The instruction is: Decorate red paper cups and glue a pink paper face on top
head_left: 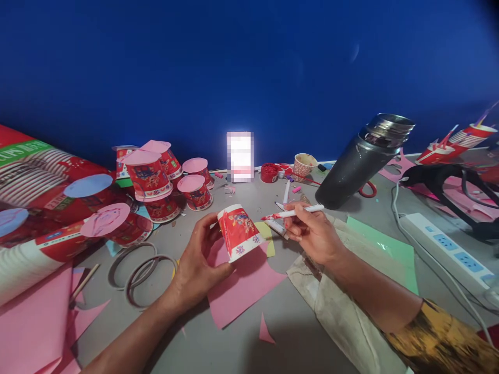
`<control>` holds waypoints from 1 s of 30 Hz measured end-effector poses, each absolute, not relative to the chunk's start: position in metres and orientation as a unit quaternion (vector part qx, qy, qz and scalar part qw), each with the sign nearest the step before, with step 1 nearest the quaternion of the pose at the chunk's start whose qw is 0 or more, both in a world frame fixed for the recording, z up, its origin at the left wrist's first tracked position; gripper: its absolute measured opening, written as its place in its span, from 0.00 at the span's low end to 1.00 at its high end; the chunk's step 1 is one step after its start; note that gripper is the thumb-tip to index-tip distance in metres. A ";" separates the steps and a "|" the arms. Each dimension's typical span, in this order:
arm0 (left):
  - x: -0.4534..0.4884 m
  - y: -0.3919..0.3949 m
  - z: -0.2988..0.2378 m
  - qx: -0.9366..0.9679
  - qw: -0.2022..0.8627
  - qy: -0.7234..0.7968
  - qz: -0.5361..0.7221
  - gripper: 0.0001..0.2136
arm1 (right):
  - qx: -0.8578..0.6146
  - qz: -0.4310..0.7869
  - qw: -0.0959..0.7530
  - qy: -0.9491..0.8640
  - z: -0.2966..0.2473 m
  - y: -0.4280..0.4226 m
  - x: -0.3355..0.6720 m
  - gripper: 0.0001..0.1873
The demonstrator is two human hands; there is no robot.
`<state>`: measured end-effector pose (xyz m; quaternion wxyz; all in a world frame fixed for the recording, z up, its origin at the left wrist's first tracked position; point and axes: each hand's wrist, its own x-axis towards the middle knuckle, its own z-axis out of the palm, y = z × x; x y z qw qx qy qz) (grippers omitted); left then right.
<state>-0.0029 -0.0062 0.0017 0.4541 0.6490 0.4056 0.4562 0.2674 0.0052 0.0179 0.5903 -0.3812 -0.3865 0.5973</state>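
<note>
My left hand (200, 259) is closed around a red paper cup (238, 228) with a printed pattern, holding it tilted above a pink paper sheet (249, 291). To the right, my right hand (314, 228) pinches a white marker (300, 210) whose red tip points left toward the cup, apart from it. Another white marker (278, 228) lies under the right hand's fingers. A small yellow paper (268, 240) shows behind the cup. Beneath my right forearm is a pale cloth (331, 301).
Red cups (150, 174) topped with pink paper discs stand at the left, near sleeves of stacked cups (35, 176). Two grey rings (142, 275) lie in front of them. At right are a dark bottle (356, 166), green paper (393, 254) and a power strip (448, 252).
</note>
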 end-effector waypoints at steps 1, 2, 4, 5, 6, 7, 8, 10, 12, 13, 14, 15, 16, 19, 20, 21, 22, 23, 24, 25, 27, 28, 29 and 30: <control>-0.003 -0.006 0.001 0.639 0.468 0.403 0.458 0.37 | -0.391 0.570 0.600 -0.402 0.017 0.005 0.268 0.23; -0.003 -0.005 0.000 0.634 0.479 0.401 0.456 0.37 | -0.403 0.539 0.607 -0.423 0.017 0.004 0.269 0.22; -0.002 -0.005 0.000 0.628 0.494 0.398 0.451 0.38 | -0.429 0.470 0.607 -0.476 0.016 0.001 0.270 0.20; -0.001 -0.005 0.000 0.628 0.497 0.394 0.452 0.38 | -0.436 0.440 0.599 -0.508 0.016 -0.002 0.270 0.18; -0.001 -0.006 0.001 0.628 0.498 0.389 0.454 0.38 | -0.437 0.416 0.585 -0.542 0.016 -0.005 0.270 0.16; 0.000 -0.006 0.002 0.628 0.497 0.385 0.459 0.38 | -0.432 0.396 0.568 -0.577 0.016 -0.008 0.269 0.16; 0.000 -0.006 0.003 0.628 0.492 0.386 0.463 0.38 | -0.423 0.379 0.551 -0.611 0.016 -0.011 0.267 0.16; 0.001 -0.006 0.004 0.632 0.475 0.395 0.468 0.38 | -0.405 0.343 0.524 -0.667 0.016 -0.018 0.263 0.16; 0.000 -0.006 0.005 0.643 0.458 0.399 0.466 0.37 | -0.392 0.293 0.517 -0.702 0.017 -0.022 0.258 0.13; 0.000 -0.006 0.004 0.652 0.451 0.396 0.464 0.37 | -0.387 0.266 0.518 -0.715 0.018 -0.024 0.256 0.11; -0.001 -0.006 0.003 0.661 0.445 0.391 0.461 0.37 | -0.383 0.239 0.518 -0.726 0.019 -0.025 0.255 0.09; -0.001 -0.006 0.003 0.669 0.439 0.387 0.457 0.38 | -0.379 0.217 0.518 -0.735 0.020 -0.026 0.254 0.08; -0.001 -0.007 0.002 0.676 0.432 0.388 0.454 0.38 | -0.377 0.200 0.515 -0.743 0.022 -0.026 0.253 0.08; -0.002 -0.008 0.001 0.687 0.417 0.397 0.443 0.39 | -0.366 0.171 0.504 -0.763 0.024 -0.025 0.253 0.08; -0.002 -0.009 0.001 0.691 0.412 0.398 0.440 0.40 | -0.359 0.164 0.500 -0.771 0.023 -0.024 0.253 0.08; -0.001 -0.009 0.001 0.696 0.408 0.399 0.436 0.39 | -0.354 0.158 0.495 -0.778 0.023 -0.024 0.253 0.08; -0.001 -0.010 0.002 0.702 0.401 0.398 0.433 0.39 | -0.350 0.154 0.490 -0.784 0.023 -0.024 0.253 0.08; -0.001 -0.010 0.003 0.709 0.393 0.396 0.432 0.39 | -0.352 0.153 0.485 -0.786 0.022 -0.024 0.253 0.07; -0.001 -0.011 0.003 0.716 0.383 0.395 0.431 0.39 | -0.356 0.154 0.484 -0.784 0.022 -0.025 0.254 0.07; -0.001 -0.011 0.004 0.722 0.370 0.394 0.431 0.39 | -0.363 0.156 0.485 -0.780 0.022 -0.026 0.254 0.06; -0.002 -0.010 0.007 0.733 0.336 0.399 0.435 0.39 | -0.382 0.160 0.495 -0.764 0.023 -0.029 0.257 0.05; -0.003 -0.010 0.008 0.739 0.316 0.404 0.436 0.39 | -0.389 0.163 0.504 -0.754 0.025 -0.030 0.259 0.06; -0.004 -0.009 0.009 0.745 0.297 0.410 0.434 0.39 | -0.392 0.168 0.513 -0.745 0.026 -0.032 0.260 0.08; -0.004 -0.009 0.010 0.752 0.280 0.413 0.431 0.39 | -0.389 0.176 0.522 -0.739 0.028 -0.034 0.262 0.11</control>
